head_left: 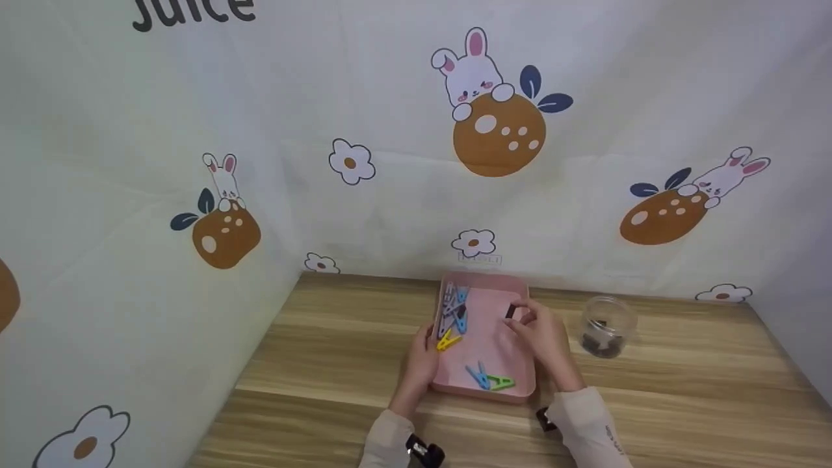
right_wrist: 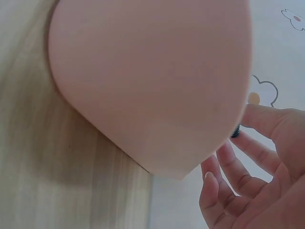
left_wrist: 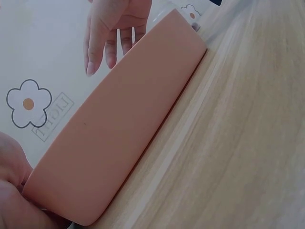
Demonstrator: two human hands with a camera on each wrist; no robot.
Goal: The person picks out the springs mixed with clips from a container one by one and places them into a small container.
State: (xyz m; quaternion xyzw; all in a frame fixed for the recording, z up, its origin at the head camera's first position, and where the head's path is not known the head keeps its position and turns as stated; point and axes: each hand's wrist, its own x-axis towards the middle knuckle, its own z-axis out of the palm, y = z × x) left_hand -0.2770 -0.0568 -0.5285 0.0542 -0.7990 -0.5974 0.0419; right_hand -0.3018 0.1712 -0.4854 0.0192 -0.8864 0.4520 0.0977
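Observation:
My left hand (head_left: 422,356) holds the pink tray (head_left: 484,338) by its left wall; in the left wrist view its fingers (left_wrist: 14,191) are at one end of the tray. Over the tray's right side, my right hand (head_left: 543,331) pinches a small black piece (head_left: 510,312) between thumb and fingers. The right wrist view shows a ridged edge on this black piece (right_wrist: 235,131), mostly hidden by the tray wall and fingers. Blue and greyish clothespins (head_left: 460,318) lie along the tray's left side, with a yellow clothespin (head_left: 447,339) below them. Nearer me lie a blue clothespin (head_left: 480,377) and a green clothespin (head_left: 500,382).
Right of the tray stands a clear round jar (head_left: 608,318) with several dark pieces (head_left: 601,344) inside. The wooden table (head_left: 338,338) ends at a printed cloth backdrop (head_left: 390,214) behind the tray and along both sides.

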